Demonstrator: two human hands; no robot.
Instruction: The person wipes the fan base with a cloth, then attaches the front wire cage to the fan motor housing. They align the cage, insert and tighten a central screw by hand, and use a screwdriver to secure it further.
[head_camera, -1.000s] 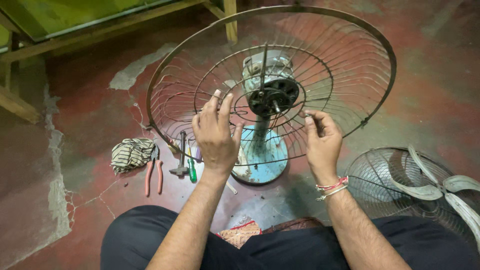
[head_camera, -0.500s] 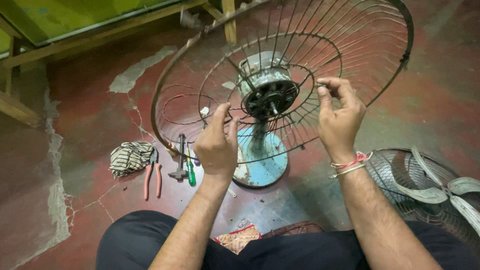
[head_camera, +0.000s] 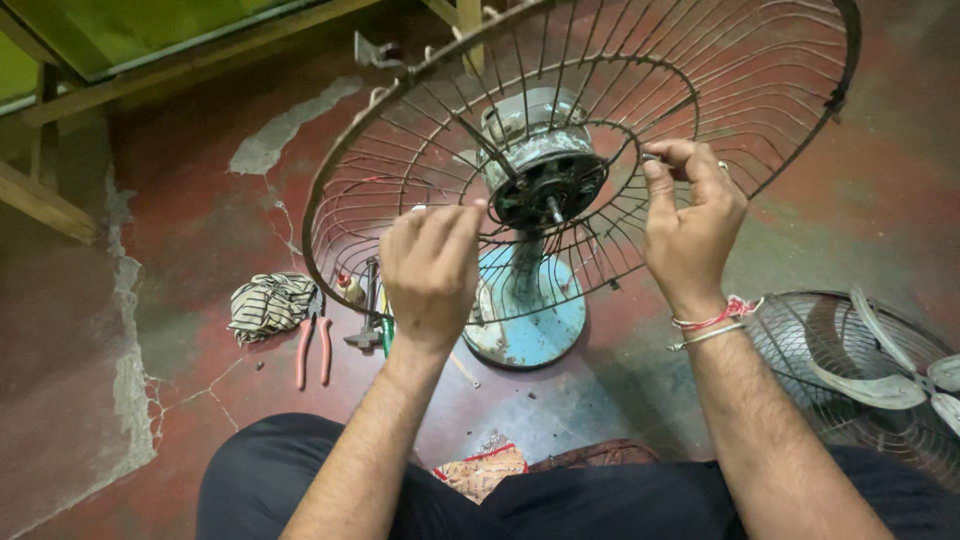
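A rusty wire fan guard (head_camera: 420, 140) stands tilted on a pedestal fan with a grey motor (head_camera: 540, 165) and a round blue base (head_camera: 535, 335). My left hand (head_camera: 432, 265) has its fingers curled at the guard's inner ring, left of the motor; what it pinches is too small to tell. My right hand (head_camera: 690, 225) pinches the wire of the inner ring on the right side of the motor. A red thread and a thin bangle circle my right wrist.
On the red floor left of the base lie a striped rag (head_camera: 268, 303), red-handled pliers (head_camera: 312, 350) and other small tools (head_camera: 370, 320). A second fan guard with blades (head_camera: 870, 370) lies at the right. Wooden beams (head_camera: 60, 205) run along the upper left.
The view has tilted so the guard sits higher in frame. Both hands rose along the inner ring; my right hand moved up to the ring's right side, my left closed into a pinch.
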